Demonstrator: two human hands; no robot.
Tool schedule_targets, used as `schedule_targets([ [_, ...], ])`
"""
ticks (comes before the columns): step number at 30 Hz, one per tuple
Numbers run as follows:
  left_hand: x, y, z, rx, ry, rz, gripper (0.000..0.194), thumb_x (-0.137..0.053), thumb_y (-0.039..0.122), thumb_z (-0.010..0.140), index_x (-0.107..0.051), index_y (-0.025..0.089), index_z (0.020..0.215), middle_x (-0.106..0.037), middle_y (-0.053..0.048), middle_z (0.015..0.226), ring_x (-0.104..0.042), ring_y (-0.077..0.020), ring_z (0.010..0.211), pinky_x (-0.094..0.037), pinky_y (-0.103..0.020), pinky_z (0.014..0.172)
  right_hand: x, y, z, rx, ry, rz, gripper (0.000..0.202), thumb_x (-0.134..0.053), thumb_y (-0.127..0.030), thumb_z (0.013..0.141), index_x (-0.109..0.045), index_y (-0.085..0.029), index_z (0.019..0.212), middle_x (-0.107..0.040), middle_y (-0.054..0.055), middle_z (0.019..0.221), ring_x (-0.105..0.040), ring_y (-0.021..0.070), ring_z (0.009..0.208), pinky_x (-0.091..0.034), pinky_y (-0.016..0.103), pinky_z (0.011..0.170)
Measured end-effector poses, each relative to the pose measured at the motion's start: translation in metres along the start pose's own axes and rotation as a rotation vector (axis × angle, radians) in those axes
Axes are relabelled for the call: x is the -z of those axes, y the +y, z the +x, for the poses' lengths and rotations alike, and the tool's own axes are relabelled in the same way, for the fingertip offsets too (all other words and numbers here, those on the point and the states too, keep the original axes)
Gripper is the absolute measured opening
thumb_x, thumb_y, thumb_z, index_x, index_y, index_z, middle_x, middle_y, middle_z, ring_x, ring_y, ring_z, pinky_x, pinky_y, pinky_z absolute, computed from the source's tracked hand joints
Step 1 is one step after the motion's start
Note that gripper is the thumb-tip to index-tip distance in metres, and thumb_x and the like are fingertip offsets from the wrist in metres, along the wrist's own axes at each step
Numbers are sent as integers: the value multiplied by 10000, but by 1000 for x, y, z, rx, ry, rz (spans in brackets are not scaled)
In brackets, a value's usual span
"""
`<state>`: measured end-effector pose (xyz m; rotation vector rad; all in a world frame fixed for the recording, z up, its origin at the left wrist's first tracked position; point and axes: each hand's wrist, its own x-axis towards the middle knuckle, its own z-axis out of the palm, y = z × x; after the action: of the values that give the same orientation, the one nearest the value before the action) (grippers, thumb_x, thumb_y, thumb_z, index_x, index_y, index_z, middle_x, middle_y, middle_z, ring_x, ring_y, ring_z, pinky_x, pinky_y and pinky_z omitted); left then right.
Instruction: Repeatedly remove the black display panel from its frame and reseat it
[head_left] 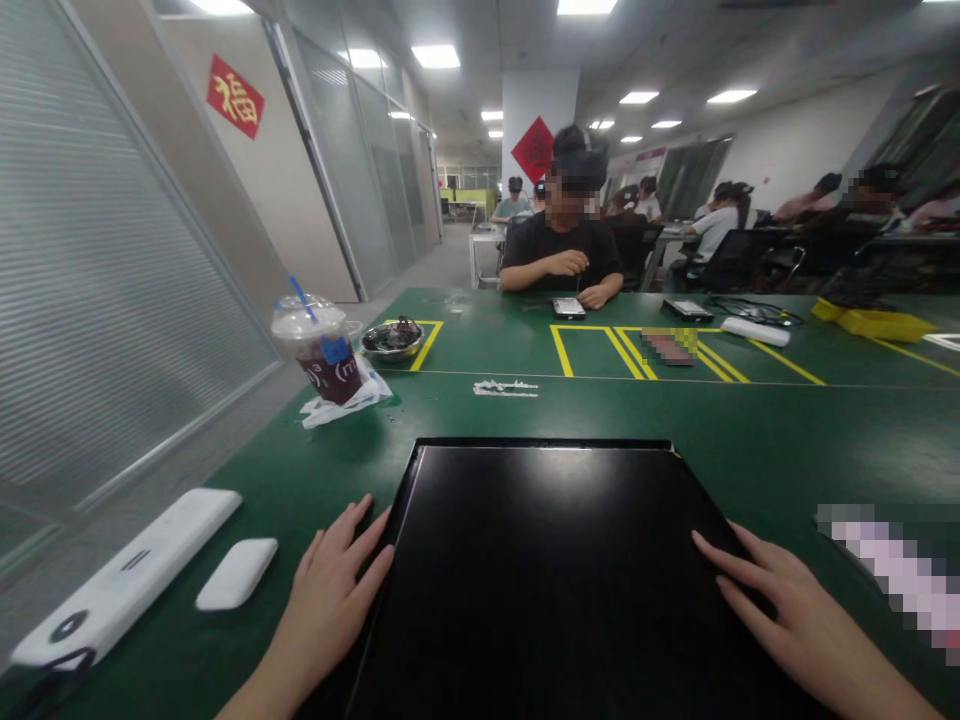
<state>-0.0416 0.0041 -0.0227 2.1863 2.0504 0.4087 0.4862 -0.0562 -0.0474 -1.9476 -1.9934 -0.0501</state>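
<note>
A black flat screen panel [540, 580] lies on the green table in front of me, with a thin raised frame along its edge. My left hand [330, 580] is at the panel's left edge, fingers stretched out and apart, the thumb and index finger against the frame. On the opposite side, my right hand [780, 590] rests along the right edge. Its extended thumb and index finger reach over the panel's face, and the hand is open. Neither hand wraps around the panel. The panel's near edge runs out of view at the bottom.
Left of the panel are a white long device [142, 570], a small white case [237, 574], a lidded drink cup [326, 355] and a metal bowl [393, 340]. Across the table [360, 450], a person [562, 235] handles a hard drive [568, 308]. A yellow tray [885, 325] sits far right.
</note>
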Motion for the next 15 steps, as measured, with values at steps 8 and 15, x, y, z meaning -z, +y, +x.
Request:
schedule_targets([
  [8, 3, 8, 0, 24, 21, 14, 494, -447, 387, 963, -677, 281, 1388, -550, -94, 1554, -493, -322, 1437, -339, -573, 1189, 4, -6, 3, -7, -36, -42, 478, -464, -446, 912, -769, -314, 1255, -684, 132, 1354, -610, 350, 1306, -491, 553, 1086],
  [15, 7, 13, 4, 47, -22, -6, 507, -436, 351, 965, -667, 231, 1400, -526, -130, 1569, -458, -337, 1461, -320, -587, 1195, 3, -3, 7, 1, -54, -29, 496, -507, -514, 913, -760, -294, 1278, -675, 165, 1352, -600, 367, 1315, -475, 552, 1094],
])
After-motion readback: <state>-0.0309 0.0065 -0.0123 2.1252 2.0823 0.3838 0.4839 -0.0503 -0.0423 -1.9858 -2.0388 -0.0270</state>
